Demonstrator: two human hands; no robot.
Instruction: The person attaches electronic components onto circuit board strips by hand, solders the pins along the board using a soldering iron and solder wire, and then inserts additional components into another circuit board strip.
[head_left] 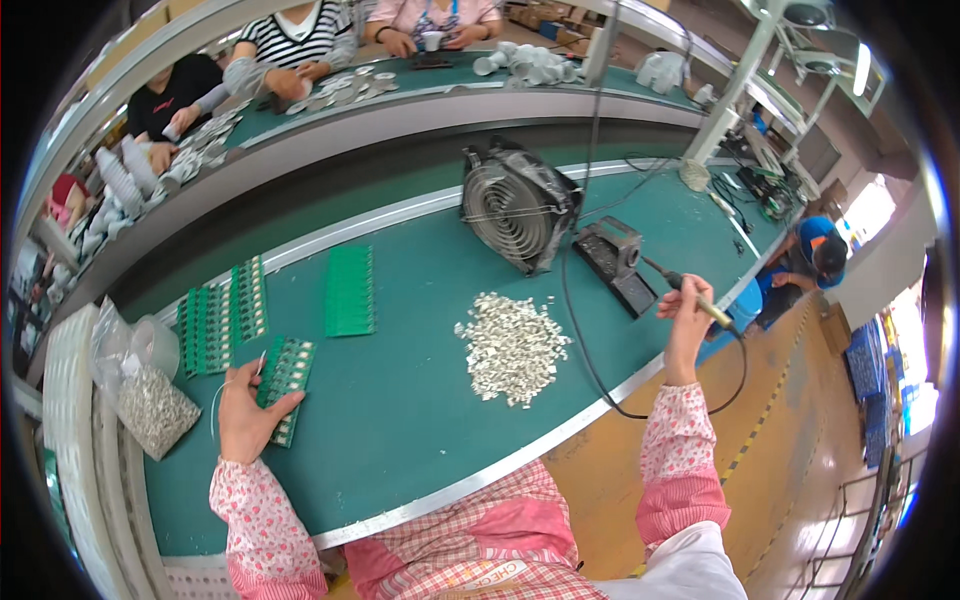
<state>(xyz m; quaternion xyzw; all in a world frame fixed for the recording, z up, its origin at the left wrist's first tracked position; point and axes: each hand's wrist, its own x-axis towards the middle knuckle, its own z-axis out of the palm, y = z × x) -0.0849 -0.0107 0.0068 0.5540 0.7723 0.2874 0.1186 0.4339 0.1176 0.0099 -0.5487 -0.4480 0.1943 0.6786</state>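
The cord [744, 365] could snag, jerking the soldering iron [716, 313] the right hand [687, 325] grips. Left hand [250, 415] pinches wire [213, 408] at the near-left circuit board [290, 370]

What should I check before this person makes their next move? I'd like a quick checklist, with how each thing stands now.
1. Board steadied: cannot tell. The left hand is at the green board, but how firm its grip is doesn't show.
2. Soldering iron in hand: ok. The right hand has a grip on it.
3. Iron's tip off the stand: cannot tell. It is close by; contact is unclear.
4. Iron hot: cannot tell. Heat doesn't show.
5. Cable clear of the bench's front edge: not ok. It loops over it.
6. Loose pale pieces apart from the board: ok. They're piled separately.
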